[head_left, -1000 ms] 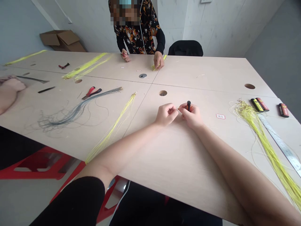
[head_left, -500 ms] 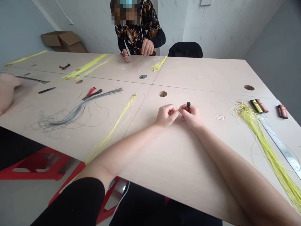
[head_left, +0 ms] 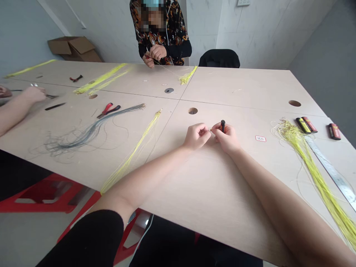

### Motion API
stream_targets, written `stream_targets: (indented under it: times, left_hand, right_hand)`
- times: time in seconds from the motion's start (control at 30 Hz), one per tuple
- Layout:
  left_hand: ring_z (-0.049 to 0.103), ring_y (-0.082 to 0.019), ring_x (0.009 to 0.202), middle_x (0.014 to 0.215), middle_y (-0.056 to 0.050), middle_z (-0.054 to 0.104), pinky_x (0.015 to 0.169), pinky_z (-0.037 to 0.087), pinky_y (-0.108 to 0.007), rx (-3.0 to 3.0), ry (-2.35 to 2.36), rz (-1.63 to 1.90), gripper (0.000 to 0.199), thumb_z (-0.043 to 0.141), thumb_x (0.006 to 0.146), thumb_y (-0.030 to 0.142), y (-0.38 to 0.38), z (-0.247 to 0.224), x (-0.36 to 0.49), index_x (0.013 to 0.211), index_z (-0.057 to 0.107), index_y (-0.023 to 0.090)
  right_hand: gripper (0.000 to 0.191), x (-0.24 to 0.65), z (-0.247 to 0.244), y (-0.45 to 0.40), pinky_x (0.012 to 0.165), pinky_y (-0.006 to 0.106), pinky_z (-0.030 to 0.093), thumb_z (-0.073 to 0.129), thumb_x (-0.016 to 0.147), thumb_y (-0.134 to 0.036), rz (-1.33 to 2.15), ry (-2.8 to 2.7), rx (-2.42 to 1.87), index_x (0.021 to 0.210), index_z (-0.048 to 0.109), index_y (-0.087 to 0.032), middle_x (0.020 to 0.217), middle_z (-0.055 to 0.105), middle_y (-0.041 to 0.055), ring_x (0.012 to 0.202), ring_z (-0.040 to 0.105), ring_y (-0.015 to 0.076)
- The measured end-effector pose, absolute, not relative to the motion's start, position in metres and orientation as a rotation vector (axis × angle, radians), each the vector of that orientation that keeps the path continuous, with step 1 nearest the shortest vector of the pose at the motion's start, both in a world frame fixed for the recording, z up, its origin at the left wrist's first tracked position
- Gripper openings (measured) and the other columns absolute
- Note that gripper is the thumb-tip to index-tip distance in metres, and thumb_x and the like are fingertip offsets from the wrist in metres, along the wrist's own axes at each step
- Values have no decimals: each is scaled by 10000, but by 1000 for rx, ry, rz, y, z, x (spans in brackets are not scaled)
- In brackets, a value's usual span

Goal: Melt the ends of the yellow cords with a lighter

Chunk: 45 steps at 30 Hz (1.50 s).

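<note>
My left hand (head_left: 197, 136) is closed in a pinch over the middle of the table, on a tiny piece too small to name. Close on its right, my right hand (head_left: 226, 138) is closed round a dark pen-like tool (head_left: 223, 126) standing upright, its fingertips meeting the same tiny spot. A thin bundle of yellow strands (head_left: 139, 144) lies left of my hands, partly behind my left forearm. On the right, a thicker yellow bundle (head_left: 311, 163) runs beside a metal ruler (head_left: 330, 168). A small white label (head_left: 260, 138) lies right of my right hand.
Grey strands (head_left: 91, 131), red-handled pliers (head_left: 108, 110) and a black blade-like tool (head_left: 55, 106) lie left. Battery-like cylinders (head_left: 306, 125) are at right. A person (head_left: 161, 40) works across the table; another person's hands (head_left: 35, 94) are at the left edge. A round hole (head_left: 193, 111) is ahead.
The person across has brought both hands together, with a strand stretched from them. At the left, the other person's hand has moved right, and a second hand shows. My hands look unchanged.
</note>
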<state>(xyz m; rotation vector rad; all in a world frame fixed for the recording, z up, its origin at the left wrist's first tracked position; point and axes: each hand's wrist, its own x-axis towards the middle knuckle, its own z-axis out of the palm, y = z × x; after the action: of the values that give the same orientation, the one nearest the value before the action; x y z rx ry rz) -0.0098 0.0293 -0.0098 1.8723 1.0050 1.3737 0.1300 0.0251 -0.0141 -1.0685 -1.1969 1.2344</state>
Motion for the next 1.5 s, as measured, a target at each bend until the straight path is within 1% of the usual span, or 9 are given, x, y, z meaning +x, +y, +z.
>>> stream_targets:
  times: [0.27, 0.5, 0.73, 0.83, 1.0, 1.13, 1.33, 1.5]
  left_hand:
    - [330, -70, 488, 506, 50, 380, 481, 262, -227, 1687, 1031, 1349, 195, 516, 695, 195, 30, -9, -9, 533, 410, 177]
    - [348, -81, 522, 507, 44, 376, 521, 287, -233, 1570, 1104, 1363, 259, 544, 716, 245, 34, -7, -11, 519, 391, 176]
    - [331, -79, 509, 490, 47, 361, 505, 266, -234, 1522, 1115, 1346, 230, 521, 686, 224, 34, -5, -10, 503, 390, 177]
    - [335, -80, 507, 490, 46, 367, 504, 264, -235, 1533, 1109, 1337, 232, 522, 690, 230, 33, -5, -10, 505, 392, 177]
    - [319, -77, 500, 487, 51, 347, 496, 248, -235, 1585, 1089, 1316, 233, 525, 695, 216, 32, -5, -10, 509, 390, 177]
    - [320, -75, 498, 499, 50, 362, 490, 246, -235, 1624, 1058, 1300, 227, 531, 698, 212, 32, -8, -10, 519, 396, 177]
    - [347, -75, 515, 510, 45, 382, 500, 267, -229, 1660, 1054, 1306, 208, 531, 702, 212, 32, -11, -11, 529, 422, 169]
    - [346, -73, 518, 509, 45, 383, 498, 266, -223, 1659, 1061, 1311, 207, 531, 698, 218, 32, -10, -11, 530, 422, 167]
  right_hand:
    - [116, 128, -3, 21, 410, 218, 220, 602, 680, -294, 1311, -1078, -1073, 680, 571, -182, 488, 272, -78, 432, 225, 52]
    - [158, 130, -12, 24, 435, 230, 254, 651, 716, -331, 1162, -1207, -1094, 726, 577, -191, 522, 321, -66, 451, 283, 64]
    - [190, 129, -6, 18, 461, 244, 229, 652, 748, -370, 932, -1368, -1161, 760, 626, -182, 498, 310, -65, 460, 295, 73]
    - [195, 129, -3, 17, 470, 249, 225, 646, 748, -371, 921, -1388, -1179, 771, 644, -178, 497, 311, -64, 464, 288, 75]
    - [200, 129, -5, 18, 481, 248, 218, 637, 743, -371, 919, -1413, -1208, 740, 651, -172, 500, 301, -58, 479, 272, 75]
    - [206, 129, -5, 19, 487, 250, 216, 621, 750, -369, 918, -1430, -1228, 723, 648, -167, 510, 304, -52, 491, 267, 77]
    - [189, 129, -3, 18, 509, 253, 255, 599, 760, -337, 902, -1444, -1234, 697, 634, -161, 546, 392, -31, 517, 305, 82]
    - [196, 129, -5, 19, 517, 255, 269, 598, 771, -341, 905, -1444, -1232, 691, 625, -164, 566, 424, -24, 529, 330, 87]
